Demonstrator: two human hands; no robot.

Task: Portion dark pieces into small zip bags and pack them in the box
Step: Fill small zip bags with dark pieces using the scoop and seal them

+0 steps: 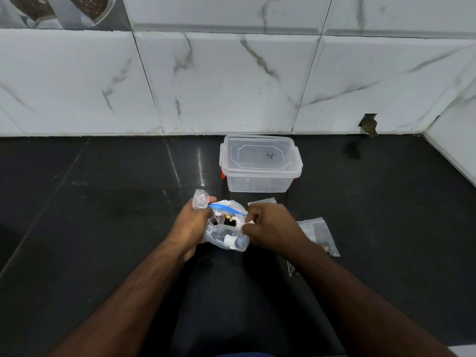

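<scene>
while both hands, left hand (192,222) and right hand (270,224), grip the bag (226,235), its dark pieces (229,222) stay half hidden.

Both forearms are bare — no sleeves, watch or bands reach the wrists. The left hand (192,222) and right hand (270,225) wear no gloves or rings. A strip of blue cloth shows at the bottom edge — nothing more.

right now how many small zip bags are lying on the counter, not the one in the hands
3 that I can make out: one small zip bag just in front of the box, one right of the right hand, one partly under the right forearm. More may be hidden.
</scene>
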